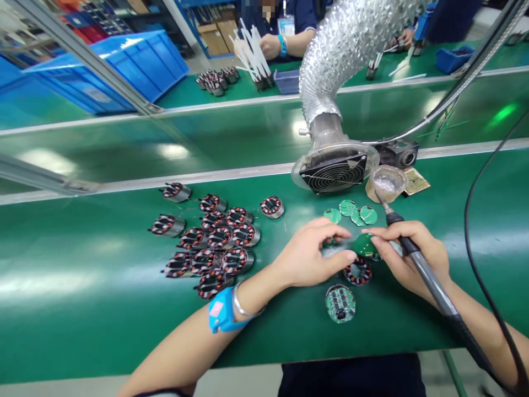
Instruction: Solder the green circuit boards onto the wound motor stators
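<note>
My right hand [413, 253] is closed around a soldering iron [425, 275], its tip pointing up and away. The same hand's thumb and index finger pinch a round green circuit board [363, 246]. Directly below that board lies a motor stator [357, 272] with copper windings, partly covered. My left hand [316, 251] reaches in from the left, thumb and fingers apart, the thumb tip at the board's edge. Nearer to me is another round board [340, 303], components facing up. Several green boards [357, 215] lie beyond my hands.
Several wound stators [220, 237] stand grouped at left. Behind the boards are a fume extractor fan [336, 175] on a foil duct and a round tub [386, 184]. A black cable [467, 220] hangs at right. Across the divider, a person's hand [270, 47] holds white strips.
</note>
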A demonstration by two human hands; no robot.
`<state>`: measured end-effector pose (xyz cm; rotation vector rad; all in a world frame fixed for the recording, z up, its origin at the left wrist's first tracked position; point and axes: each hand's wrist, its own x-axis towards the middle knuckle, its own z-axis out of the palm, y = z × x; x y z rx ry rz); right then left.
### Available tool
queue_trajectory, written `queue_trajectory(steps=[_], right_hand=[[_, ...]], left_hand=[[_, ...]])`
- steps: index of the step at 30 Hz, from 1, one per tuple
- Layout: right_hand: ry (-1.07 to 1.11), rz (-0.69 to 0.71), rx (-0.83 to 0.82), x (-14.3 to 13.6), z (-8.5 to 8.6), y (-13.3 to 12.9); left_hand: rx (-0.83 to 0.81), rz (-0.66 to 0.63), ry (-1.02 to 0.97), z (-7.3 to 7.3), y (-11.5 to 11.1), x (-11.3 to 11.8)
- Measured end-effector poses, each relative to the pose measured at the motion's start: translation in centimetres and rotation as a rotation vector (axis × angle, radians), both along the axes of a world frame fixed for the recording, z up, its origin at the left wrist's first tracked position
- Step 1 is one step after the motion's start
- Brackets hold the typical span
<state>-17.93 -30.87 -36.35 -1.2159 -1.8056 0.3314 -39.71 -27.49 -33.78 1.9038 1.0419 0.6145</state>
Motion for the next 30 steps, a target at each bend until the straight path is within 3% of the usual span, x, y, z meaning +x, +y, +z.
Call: queue_trajectory(steps=[2,7,10,14,17,25,30], right_hand=[[-0.014,0.030,0.006,-0.7,0.4,-0.5],[-0.166,0.129,0.141,-1.0,0.3,-1.0],[-0.189,0.172,0.078,-0.6,0.7,-2.0],[-0.224,0.226,-0.197,-0.3,1.1,-3.7],[-0.265,0.248,-0.294,-0.4,0.9,-4.2],[-0.238,0.260,-0.294,-0.4,0.4,-3.7],[-0.190,0.271,-0.237,-0.4,-0.3,-3.4]], left_hand=[[0.010,-0.026,-0.009,0.1,0.1,1.2],[-0.188,0.139,-0.101,-1.0,-0.2,2.0],[-0.186,0.039,-0.132,-1.5,0.0,0.7],[-0.038,-0.123,-0.032,-2.5,0.7,-1.3],[-0.073,-0.229,0.032,-3.4,0.8,-1.7],[-0.169,-0.218,-0.233,-4.4,0.8,-1.2],[-0.322,-0.273,-0.222,-3.8,0.9,-0.4]])
